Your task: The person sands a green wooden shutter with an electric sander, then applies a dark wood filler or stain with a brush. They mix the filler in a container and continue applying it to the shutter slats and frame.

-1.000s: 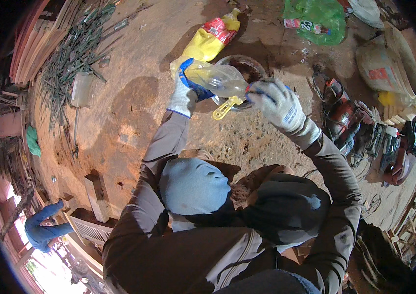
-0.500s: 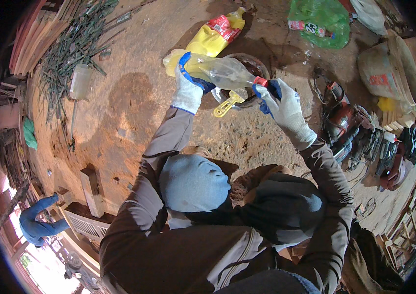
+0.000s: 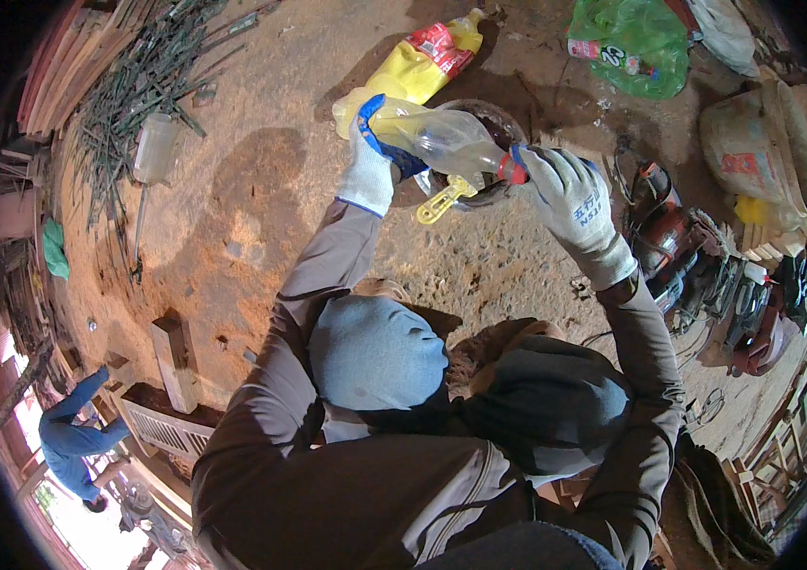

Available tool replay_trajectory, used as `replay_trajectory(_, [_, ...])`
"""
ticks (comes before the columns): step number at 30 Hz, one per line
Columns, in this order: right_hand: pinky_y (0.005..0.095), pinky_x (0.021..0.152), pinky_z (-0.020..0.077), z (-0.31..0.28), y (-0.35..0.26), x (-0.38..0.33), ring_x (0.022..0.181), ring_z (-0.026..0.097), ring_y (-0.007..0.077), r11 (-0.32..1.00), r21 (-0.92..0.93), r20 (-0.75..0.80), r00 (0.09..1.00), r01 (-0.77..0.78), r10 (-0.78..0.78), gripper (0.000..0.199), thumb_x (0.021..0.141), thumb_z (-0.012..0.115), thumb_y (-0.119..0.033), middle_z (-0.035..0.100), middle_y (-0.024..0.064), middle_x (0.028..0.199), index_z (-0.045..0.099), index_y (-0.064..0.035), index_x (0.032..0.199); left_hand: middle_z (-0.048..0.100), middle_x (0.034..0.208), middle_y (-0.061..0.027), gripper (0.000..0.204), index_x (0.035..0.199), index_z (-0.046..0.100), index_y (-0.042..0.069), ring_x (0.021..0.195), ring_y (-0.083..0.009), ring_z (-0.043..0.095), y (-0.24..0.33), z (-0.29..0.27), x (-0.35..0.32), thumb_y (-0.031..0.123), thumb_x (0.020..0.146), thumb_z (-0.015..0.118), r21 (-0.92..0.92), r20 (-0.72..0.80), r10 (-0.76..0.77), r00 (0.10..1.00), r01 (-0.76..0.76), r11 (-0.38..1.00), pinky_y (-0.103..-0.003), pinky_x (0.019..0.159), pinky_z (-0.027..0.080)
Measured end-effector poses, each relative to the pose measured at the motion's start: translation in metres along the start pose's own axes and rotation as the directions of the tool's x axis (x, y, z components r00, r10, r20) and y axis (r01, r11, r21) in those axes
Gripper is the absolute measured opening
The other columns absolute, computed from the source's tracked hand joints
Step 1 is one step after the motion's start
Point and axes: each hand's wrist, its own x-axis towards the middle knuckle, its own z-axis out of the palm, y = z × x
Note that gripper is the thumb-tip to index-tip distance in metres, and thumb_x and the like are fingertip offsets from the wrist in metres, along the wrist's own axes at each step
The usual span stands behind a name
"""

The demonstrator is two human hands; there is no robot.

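Note:
My left hand, in a white glove with a blue palm, is wrapped round the base end of a clear plastic bottle. The bottle lies nearly level, its neck pointing right and slightly down. At that neck, my right hand, gloved alike, has its fingers closed on the red cap. Below the bottle is a round bowl, mostly covered by it, its contents hard to see. A yellow-handled putty knife rests across the bowl's near edge. Behind, a yellow bottle with a red label lies on the ground.
A green plastic bag lies at far right, beyond a large bucket on its side. Power tools and cables sit on the right. Dark strips are piled at far left near a clear container. Another person bends at lower left.
My right hand has turned over at the cap, so the back of its glove now faces up. The bottle and left hand have shifted slightly right. The other person's posture has changed.

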Motion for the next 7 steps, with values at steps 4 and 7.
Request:
replay_trajectory(4, [0.0364, 0.075, 0.0564, 0.004, 0.004, -0.009, 0.093, 0.068, 0.0229, 0.984, -0.175, 0.016, 1.0, -0.011, 0.014, 0.05, 0.081, 0.069, -0.015, 0.069, 0.0046, 0.111, 0.062, -0.0116, 0.131, 0.065, 0.126, -0.0184, 0.057, 0.136, 0.055, 0.007, 0.106, -0.0376, 0.067, 0.009, 0.046, -0.034, 0.043, 0.092, 0.062, 0.017, -0.069, -0.05, 0.996, 0.051, 0.999, -0.057, 0.094, 0.055])
replay_trajectory(7, [0.0368, 0.075, 0.0568, 0.008, 0.002, -0.01, 0.093, 0.068, 0.0237, 0.984, -0.17, 0.048, 0.997, -0.051, 0.06, 0.052, 0.083, 0.068, -0.015, 0.068, 0.0058, 0.114, 0.06, -0.0119, 0.134, 0.063, 0.13, -0.0179, 0.058, 0.139, 0.053, 0.011, 0.111, -0.0384, 0.065, 0.008, 0.026, -0.017, 0.043, 0.092, 0.063, -0.046, -0.019, -0.066, 0.998, 0.065, 0.997, -0.061, 0.097, 0.052])
